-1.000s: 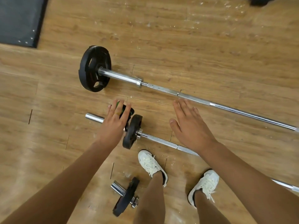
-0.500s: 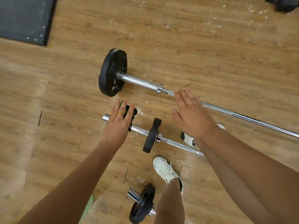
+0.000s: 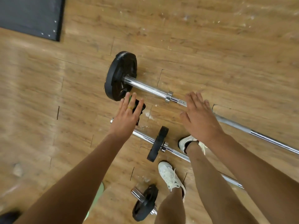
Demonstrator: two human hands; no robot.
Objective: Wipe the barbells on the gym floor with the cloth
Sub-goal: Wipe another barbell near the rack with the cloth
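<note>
Three barbells lie on the wood floor. The far one has a large black plate [image 3: 119,76] and a long chrome bar [image 3: 148,88]. The middle one carries a small black plate [image 3: 157,143]. Only the short end of the near one, with its plate [image 3: 144,202], shows. My left hand [image 3: 126,117] is stretched out, fingers straight, over a small black-and-green thing [image 3: 140,109] just below the large plate; whether this is the cloth is unclear. My right hand [image 3: 199,117] is flat with straight fingers over the far bar's shaft. I cannot tell whether it touches the bar.
A black mat [image 3: 29,15] lies at the top left. My white shoes [image 3: 169,175] [image 3: 186,141] stand on either side of the middle bar. A pale green item [image 3: 97,196] shows beside my left forearm. White dust flecks the floor.
Both hands have reached forward from the middle barbell toward the far one, and the black-and-green thing moved along with the left hand. One foot has stepped across the middle bar.
</note>
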